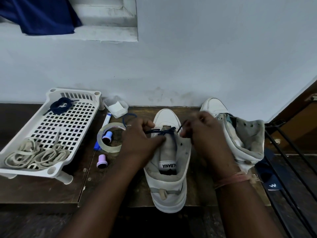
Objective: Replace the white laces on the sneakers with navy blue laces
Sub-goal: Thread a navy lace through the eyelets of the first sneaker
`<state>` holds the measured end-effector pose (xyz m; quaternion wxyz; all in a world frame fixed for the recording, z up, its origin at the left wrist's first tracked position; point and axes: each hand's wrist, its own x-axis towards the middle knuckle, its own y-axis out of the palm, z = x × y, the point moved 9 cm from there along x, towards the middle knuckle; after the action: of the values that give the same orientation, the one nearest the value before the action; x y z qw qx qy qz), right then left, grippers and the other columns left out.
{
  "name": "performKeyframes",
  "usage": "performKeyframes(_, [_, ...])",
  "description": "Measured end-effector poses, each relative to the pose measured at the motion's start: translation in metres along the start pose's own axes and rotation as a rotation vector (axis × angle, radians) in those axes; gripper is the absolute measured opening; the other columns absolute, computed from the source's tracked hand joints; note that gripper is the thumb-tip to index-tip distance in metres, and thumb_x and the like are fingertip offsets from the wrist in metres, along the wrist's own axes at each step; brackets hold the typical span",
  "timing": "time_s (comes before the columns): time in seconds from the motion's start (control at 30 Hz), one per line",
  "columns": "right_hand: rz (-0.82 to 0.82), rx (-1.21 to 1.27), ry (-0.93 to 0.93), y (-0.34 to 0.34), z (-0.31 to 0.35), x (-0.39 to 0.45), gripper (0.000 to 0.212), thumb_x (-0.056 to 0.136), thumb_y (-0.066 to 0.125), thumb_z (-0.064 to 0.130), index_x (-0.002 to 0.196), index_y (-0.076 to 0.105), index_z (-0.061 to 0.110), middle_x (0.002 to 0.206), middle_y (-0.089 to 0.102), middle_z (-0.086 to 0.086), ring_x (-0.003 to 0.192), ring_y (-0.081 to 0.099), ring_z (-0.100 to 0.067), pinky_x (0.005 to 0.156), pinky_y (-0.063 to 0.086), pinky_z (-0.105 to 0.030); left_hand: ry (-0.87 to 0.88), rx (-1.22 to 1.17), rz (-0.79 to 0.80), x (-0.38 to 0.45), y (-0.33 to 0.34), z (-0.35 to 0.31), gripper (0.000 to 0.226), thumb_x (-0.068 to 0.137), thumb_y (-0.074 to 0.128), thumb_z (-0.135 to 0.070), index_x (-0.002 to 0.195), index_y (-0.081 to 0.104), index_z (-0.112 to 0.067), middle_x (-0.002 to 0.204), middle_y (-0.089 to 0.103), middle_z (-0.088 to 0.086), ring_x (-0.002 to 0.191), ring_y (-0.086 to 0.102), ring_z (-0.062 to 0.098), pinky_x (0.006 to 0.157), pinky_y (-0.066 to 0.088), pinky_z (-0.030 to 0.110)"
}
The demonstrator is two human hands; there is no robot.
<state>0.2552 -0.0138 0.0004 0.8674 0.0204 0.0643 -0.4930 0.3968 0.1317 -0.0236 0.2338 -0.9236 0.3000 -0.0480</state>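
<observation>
**Navy lace crossed at the toe end of the near sneaker**

Dark wood makes up the table (51,191), which runs against a pale wall (205,57); its front edge lies just below the near sneaker's heel, and to the right a black metal rack (291,169) stands close beside it.

A white perforated tray (68,121) sits on the table's left part, well apart from the hands. In it lie the removed white laces (34,155) in a loose heap at the near end and a coiled spare navy lace (60,104) at the far end.

The near sneaker (169,177) stands at the centre, toe towards the wall, tongue laid open. The second sneaker (240,134) lies just to its right, its collar flopped open.

The left hand (139,140) rests over the near sneaker's left side, fingers curled and pinching the navy lace (164,132), which crosses the lowest eyelets between both hands. The right hand (204,134) pinches the lace's other run, lifted just above the right eyelet row.

Between tray and sneaker lie a tape roll (109,140), a marker (106,121), a clear tub (115,106) and a lilac stamp (101,161).
</observation>
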Motion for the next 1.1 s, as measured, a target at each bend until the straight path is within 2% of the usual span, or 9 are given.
performKeyframes(0.07, [-0.044,0.356,-0.222,-0.010,0.036,-0.006,0.013,0.109,0.040,0.010,0.098,0.047,0.011,0.093,0.074,-0.012,0.089,0.076,-0.025,0.075,0.060,-0.036,-0.132,-0.162,0.026,-0.001,0.001,0.013,0.044,0.070,0.091,-0.021,0.094,0.056,-0.029,0.099,0.066,0.000,0.086,0.063,0.014,0.070,0.047,0.027])
performKeyframes(0.17, [-0.061,0.361,-0.543,-0.029,0.076,-0.019,0.008,0.108,0.043,0.010,0.101,0.046,0.013,0.116,0.071,-0.017,0.110,0.071,-0.030,0.097,0.057,-0.041,-0.229,-0.306,0.030,-0.005,0.002,0.023,0.054,0.067,0.095,-0.022,0.102,0.054,-0.022,0.095,0.065,0.003,0.078,0.059,0.013,0.067,0.047,0.029])
performKeyframes(0.43, [0.232,-0.519,0.068,-0.003,-0.016,0.003,0.008,0.091,0.076,0.020,0.098,0.078,0.022,0.089,0.077,0.006,0.088,0.072,-0.010,0.075,0.055,-0.022,-0.139,-0.024,0.185,-0.003,-0.002,0.014,0.042,0.080,0.082,-0.049,0.084,0.051,-0.021,0.074,0.055,-0.003,0.068,0.048,0.011,0.062,0.039,0.029])
performKeyframes(0.7, [0.264,-0.695,-0.033,0.008,-0.017,-0.002,0.021,0.096,0.063,0.030,0.086,0.071,0.013,0.076,0.073,-0.004,0.066,0.062,-0.011,0.069,0.053,-0.032,-0.187,-0.061,0.437,-0.006,0.006,0.018,0.036,0.088,0.073,-0.052,0.071,0.075,-0.021,0.070,0.072,0.001,0.064,0.064,0.012,0.071,0.048,0.033])
performKeyframes(0.8, [0.152,-0.259,-0.104,0.003,0.012,0.001,0.033,0.099,0.048,0.030,0.078,0.068,0.015,0.076,0.069,-0.002,0.073,0.063,-0.019,0.080,0.054,-0.043,-0.192,-0.102,0.448,-0.007,0.003,0.018,0.041,0.082,0.073,-0.055,0.085,0.079,-0.015,0.088,0.078,0.012,0.084,0.074,0.030,0.089,0.055,0.044])
performKeyframes(0.87, [0.100,0.426,-0.081,-0.004,0.031,0.001,0.036,0.102,0.042,0.015,0.072,0.063,0.012,0.075,0.066,-0.009,0.069,0.059,-0.025,0.071,0.053,-0.040,-0.183,-0.132,0.442,-0.009,0.003,0.015,0.032,0.089,0.071,-0.047,0.080,0.080,-0.018,0.086,0.078,0.011,0.082,0.072,0.028,0.087,0.053,0.042])
performKeyframes(0.93, [0.094,0.648,-0.121,-0.012,0.045,0.000,0.026,0.104,0.040,0.010,0.080,0.050,0.010,0.071,0.056,-0.011,0.059,0.048,-0.023,0.055,0.043,-0.034,-0.169,-0.139,0.424,-0.008,0.004,0.012,0.030,0.093,0.069,-0.040,0.072,0.078,-0.021,0.080,0.077,0.008,0.074,0.066,0.022,0.079,0.049,0.039])
performKeyframes(1.0, [0.077,0.401,-0.106,-0.017,0.041,-0.003,0.015,0.102,0.046,0.013,0.088,0.049,0.010,0.064,0.051,-0.009,0.053,0.039,-0.019,0.050,0.033,-0.031,-0.163,-0.142,0.424,-0.009,0.007,0.010,0.029,0.095,0.068,-0.038,0.074,0.079,-0.020,0.079,0.077,0.007,0.073,0.066,0.021,0.079,0.051,0.040])
performKeyframes(1.1, [0.123,-0.322,0.058,-0.012,0.001,-0.003,0.020,0.098,0.059,0.031,0.094,0.070,0.015,0.065,0.068,-0.002,0.055,0.060,-0.018,0.056,0.051,-0.033,-0.169,-0.150,0.422,-0.009,0.009,0.009,0.029,0.095,0.068,-0.037,0.086,0.079,-0.012,0.088,0.078,0.014,0.082,0.069,0.029,0.085,0.055,0.048])
